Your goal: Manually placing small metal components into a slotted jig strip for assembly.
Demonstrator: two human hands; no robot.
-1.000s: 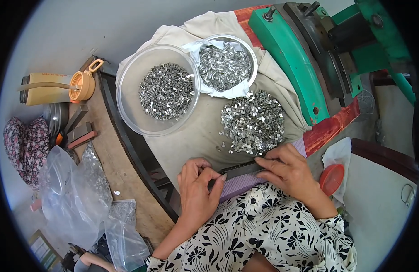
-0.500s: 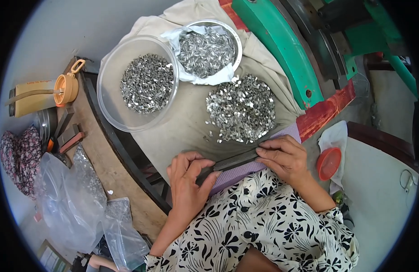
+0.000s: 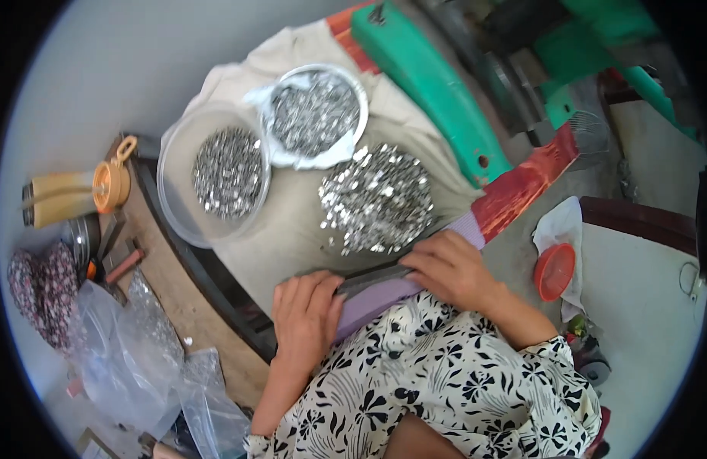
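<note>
A long, narrow dark grey bar (image 3: 373,280) lies along the near edge of the cloth-covered table, in front of my body. My left hand (image 3: 307,315) is closed over its left end, fingers curled on top. At its other end my right hand (image 3: 451,269) grips it, fingertips bent over the far side. Just beyond the bar, a loose pile of small shiny metal pieces (image 3: 378,200) rests on the beige cloth (image 3: 281,237). Purple padding (image 3: 376,306) shows under and in front of the bar.
A clear plastic tub (image 3: 172,200) of metal pieces stands at the back left. Beside it is a metal bowl (image 3: 361,99) lined with white plastic. A green machine (image 3: 430,96) flanks the right. Plastic bags (image 3: 124,359) lie left; a red basket (image 3: 554,272) sits lower right.
The view has shifted slightly. My left hand has turned from a spread thumb-and-finger hold to fingers laid over the bar's end. My right fingers have curled further over the bar.
</note>
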